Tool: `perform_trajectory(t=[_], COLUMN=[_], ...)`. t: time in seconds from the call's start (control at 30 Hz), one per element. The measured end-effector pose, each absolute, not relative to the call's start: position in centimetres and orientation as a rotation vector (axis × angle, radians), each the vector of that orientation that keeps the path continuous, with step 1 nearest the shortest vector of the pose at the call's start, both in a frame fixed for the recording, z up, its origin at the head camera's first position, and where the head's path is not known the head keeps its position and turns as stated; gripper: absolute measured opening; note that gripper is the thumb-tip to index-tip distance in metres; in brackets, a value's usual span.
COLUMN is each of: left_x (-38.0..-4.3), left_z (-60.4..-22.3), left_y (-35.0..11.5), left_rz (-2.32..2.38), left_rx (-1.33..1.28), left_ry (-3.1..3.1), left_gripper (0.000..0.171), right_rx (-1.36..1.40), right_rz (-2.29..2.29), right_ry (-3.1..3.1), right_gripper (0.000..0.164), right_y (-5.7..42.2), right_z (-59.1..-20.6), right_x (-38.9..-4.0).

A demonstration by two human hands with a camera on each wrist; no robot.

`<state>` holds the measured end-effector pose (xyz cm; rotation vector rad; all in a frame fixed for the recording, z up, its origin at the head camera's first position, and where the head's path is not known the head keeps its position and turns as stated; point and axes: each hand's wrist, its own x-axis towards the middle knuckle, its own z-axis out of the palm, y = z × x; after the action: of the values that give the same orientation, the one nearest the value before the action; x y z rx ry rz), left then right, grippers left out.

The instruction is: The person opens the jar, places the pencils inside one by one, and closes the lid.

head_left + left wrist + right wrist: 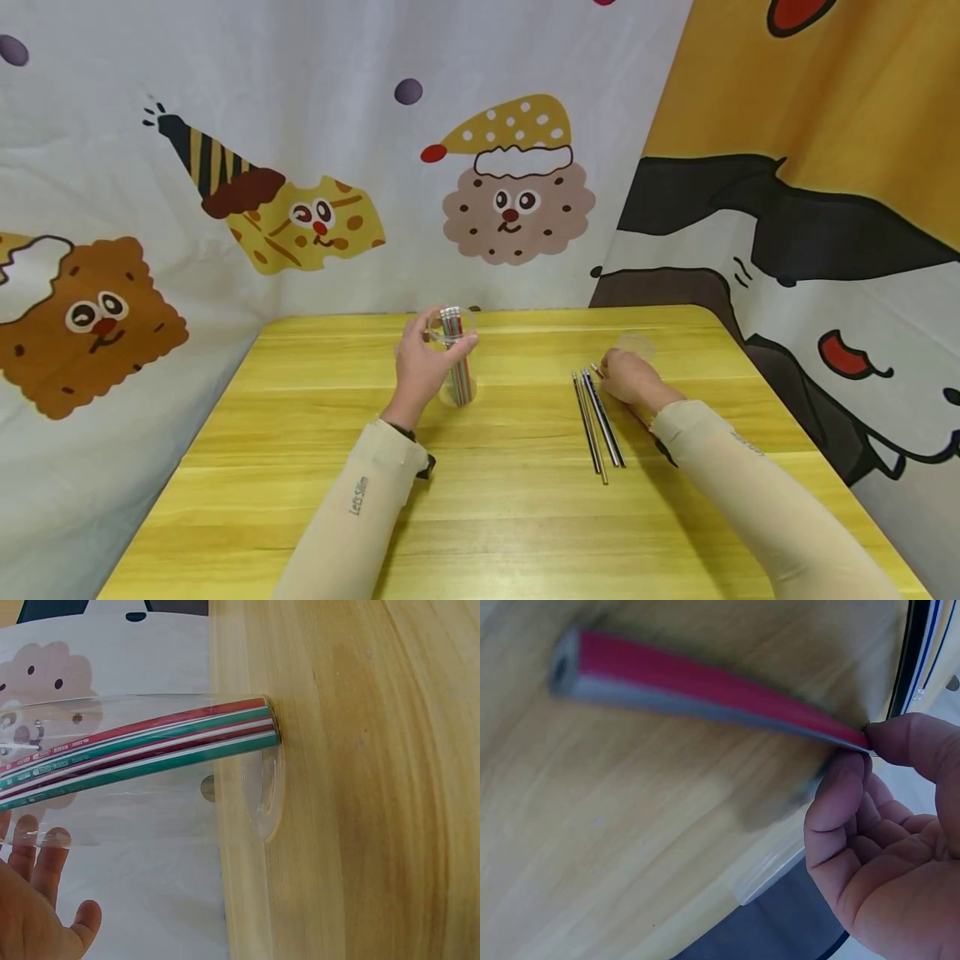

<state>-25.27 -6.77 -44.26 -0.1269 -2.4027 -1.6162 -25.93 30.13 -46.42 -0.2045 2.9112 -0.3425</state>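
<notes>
My left hand (422, 367) grips a clear plastic cylinder (172, 817) near its top rim, fingers round the far side and thumb at the front. The cylinder stands upright on the table. Inside it, a bundle of striped pencils (150, 746) in red, green and white leans against one side. To the right, my right hand (632, 379) pinches a red and silver pencil (705, 686) by one end between thumb and fingertips. The pencil's other end points back toward the wrist. Several dark and silver pencils (602, 421) lie side by side just left of this hand.
Beyond my right hand lies a clear round lid (637, 342), partly covered by the hand. The wooden table (495, 517) ends at a cartoon-printed curtain (337, 100) along the back.
</notes>
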Motion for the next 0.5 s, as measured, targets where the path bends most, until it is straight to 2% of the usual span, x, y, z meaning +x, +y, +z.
perform_trajectory(t=[0.1, 0.17, 0.3, 0.5], left_x=[-25.2, -25.2, -25.2, -25.4], left_z=[-44.3, -44.3, -44.3, -44.4], left_y=[-6.8, -6.8, -6.8, -6.8], left_rz=[-1.622, -1.628, -1.628, -1.633], left_rx=[-0.129, -0.131, -0.127, -0.125], left_ry=[-2.402, -2.398, -2.39, -2.398], left_gripper=[0.083, 0.081, 0.081, 0.085], right_rx=[-0.231, -0.241, -0.237, -0.235], right_rz=[-0.349, -0.386, -0.544, -0.799], right_ry=[2.914, 2.912, 2.901, 2.842], right_gripper=[0.014, 0.02, 0.019, 0.046], right_y=[30.3, 30.4, 30.5, 30.3], right_z=[-46.5, -46.2, -44.3, -39.2], right_x=[-25.9, -25.9, -25.6, -25.7])
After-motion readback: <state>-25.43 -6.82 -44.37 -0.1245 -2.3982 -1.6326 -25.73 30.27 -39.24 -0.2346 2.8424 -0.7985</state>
